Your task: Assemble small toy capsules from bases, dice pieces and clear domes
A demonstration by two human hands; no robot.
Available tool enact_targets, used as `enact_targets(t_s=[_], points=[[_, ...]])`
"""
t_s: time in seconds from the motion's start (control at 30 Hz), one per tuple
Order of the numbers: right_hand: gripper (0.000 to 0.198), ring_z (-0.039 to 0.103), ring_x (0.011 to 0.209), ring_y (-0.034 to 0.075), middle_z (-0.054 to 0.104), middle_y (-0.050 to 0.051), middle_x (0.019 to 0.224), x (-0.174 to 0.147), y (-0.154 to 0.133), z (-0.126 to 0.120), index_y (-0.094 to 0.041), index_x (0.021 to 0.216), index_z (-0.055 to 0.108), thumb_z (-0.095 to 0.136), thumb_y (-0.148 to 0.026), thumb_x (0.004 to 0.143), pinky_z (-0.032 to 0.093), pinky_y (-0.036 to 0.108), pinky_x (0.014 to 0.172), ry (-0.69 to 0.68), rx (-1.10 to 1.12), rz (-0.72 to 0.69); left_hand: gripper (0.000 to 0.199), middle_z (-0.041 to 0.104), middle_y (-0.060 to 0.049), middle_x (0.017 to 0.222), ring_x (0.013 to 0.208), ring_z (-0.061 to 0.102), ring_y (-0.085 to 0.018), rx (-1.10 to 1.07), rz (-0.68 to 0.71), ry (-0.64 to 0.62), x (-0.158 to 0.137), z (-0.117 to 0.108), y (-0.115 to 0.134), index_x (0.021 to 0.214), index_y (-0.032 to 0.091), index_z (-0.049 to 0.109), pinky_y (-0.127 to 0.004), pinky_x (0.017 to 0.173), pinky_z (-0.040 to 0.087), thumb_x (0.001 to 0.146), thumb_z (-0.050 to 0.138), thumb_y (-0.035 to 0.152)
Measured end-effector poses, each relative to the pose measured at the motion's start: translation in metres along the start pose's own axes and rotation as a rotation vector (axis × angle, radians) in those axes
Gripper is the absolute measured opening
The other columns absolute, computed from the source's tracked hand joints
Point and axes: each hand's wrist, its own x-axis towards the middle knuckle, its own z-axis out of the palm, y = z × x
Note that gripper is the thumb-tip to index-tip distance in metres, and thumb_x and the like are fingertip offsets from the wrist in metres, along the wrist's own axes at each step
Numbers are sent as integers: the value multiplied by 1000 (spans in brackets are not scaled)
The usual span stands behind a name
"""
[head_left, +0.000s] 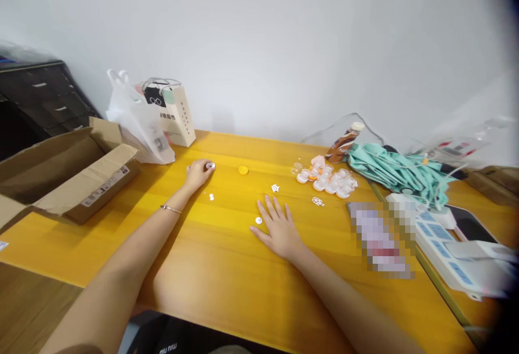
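My left hand [198,175] is pinched at the fingertips on a small white round piece [210,165], just above or on the yellow tabletop. Two little white discs [211,197] lie below that hand. My right hand [280,231] rests flat with its fingers spread, holding nothing. Beside its thumb and index finger is a white round piece [258,220]. A white crown-like cutout [275,187] lies beyond its fingertips, and a white openwork cutout [318,201] is off to the right. Between and beyond the hands sits a yellow round piece [243,170].
Clear-lidded round cases [326,181] cluster at the back right, near a brown bottle [344,142] and a folded teal umbrella [399,170]. A power strip [441,243] and a pixelated flat item [379,240] lie right. An open cardboard box [101,175] and a plastic bag [138,121] stand left.
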Motion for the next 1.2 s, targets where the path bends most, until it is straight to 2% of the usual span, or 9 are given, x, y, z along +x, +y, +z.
enact_targets(t_s=[0.1, 0.17, 0.27, 0.33, 0.43, 0.63, 0.9, 1.07, 1.2], points=[[76, 9, 136, 26, 16, 8, 148, -4, 5, -3, -19, 141, 14, 24, -65, 81, 12, 50, 107, -20, 5, -21, 29, 61, -8, 110, 108, 50, -25, -26, 4, 69, -7, -4, 17, 103, 19, 58, -39, 94, 33, 80, 52, 35], [79, 11, 136, 26, 17, 9, 148, -7, 8, -3, -17, 142, 12, 25, -65, 81, 13, 49, 107, -28, 8, -31, 31, 60, -7, 111, 106, 51, -22, -142, 91, 73, -25, -6, 37, 106, 18, 55, -36, 93, 36, 81, 52, 35], [81, 14, 136, 27, 19, 11, 147, -8, 11, -2, -16, 142, 9, 27, -65, 80, 13, 48, 107, -21, 16, -43, 34, 60, -7, 110, 101, 55, -18, -396, 363, -128, -66, -6, 73, 111, 19, 52, -31, 90, 41, 81, 54, 35], [84, 14, 136, 27, 19, 13, 147, -8, 11, -1, -13, 142, 8, 29, -66, 79, 13, 48, 108, -10, 32, -47, 38, 59, -7, 114, 105, 54, -18, -429, 507, -291, -93, -4, 94, 115, 21, 51, -32, 93, 40, 80, 56, 35], [91, 15, 135, 28, 19, 16, 146, -9, 11, -1, -10, 141, 6, 32, -68, 77, 13, 49, 107, 0, 71, -51, 39, 58, -7, 116, 106, 53, -19, -412, 580, -396, -119, 0, 109, 120, 23, 47, -34, 94, 39, 82, 54, 32], [83, 12, 136, 27, 20, 14, 147, -11, 13, -6, -13, 142, 6, 38, -58, 80, 13, 50, 107, -3, 99, -100, 40, 60, -7, 113, 101, 56, -19, -375, 543, -499, -123, 12, 107, 120, 21, 47, -34, 89, 43, 82, 55, 29], [61, 12, 136, 25, 22, 9, 147, -9, 15, -3, -22, 140, 21, 27, -53, 87, 14, 50, 107, -2, 94, -80, 45, 54, -10, 122, 110, 52, -21, -445, 549, -483, -129, 17, 106, 124, 22, 43, -36, 94, 41, 82, 55, 28], [61, 14, 136, 25, 23, 9, 147, -9, 16, -4, -25, 140, 20, 29, -55, 87, 16, 51, 107, -6, 118, -82, 50, 53, -10, 122, 113, 47, -22, -416, 630, -416, -125, -4, 105, 127, 22, 40, -39, 98, 37, 81, 57, 33], [57, 16, 135, 25, 24, 8, 147, -9, 15, -7, -28, 138, 24, 32, -52, 87, 16, 52, 106, -4, 126, -91, 26, 59, -8, 105, 100, 53, -18, -352, 600, -297, -101, -35, 75, 108, 20, 56, -34, 90, 42, 85, 50, 29]])
